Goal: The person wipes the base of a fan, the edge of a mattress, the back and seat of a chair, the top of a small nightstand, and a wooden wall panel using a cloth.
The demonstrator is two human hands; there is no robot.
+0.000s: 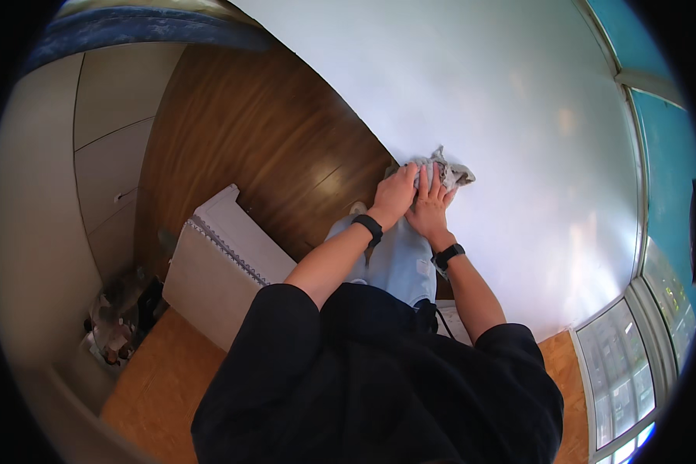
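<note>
A crumpled, stained grey cloth [459,174] lies at the near left edge of a broad glossy white surface [516,127]. My left hand [395,192] is closed at the cloth's left side, its fingers bent over the edge. Beside it, my right hand [431,206] presses on the cloth from above with fingers extended, some of the fabric bunched beneath them. The two hands nearly touch. Each wrist wears a black band. Part of the cloth is hidden under the fingers.
Left of my legs stands a pale cabinet [209,284] with a lace-like trim, over a dark wood floor [267,133]. Pale panelled fronts [116,127] line the left side. Windows [617,371] border the white surface at right. Blue patterned fabric [145,29] shows at the top left.
</note>
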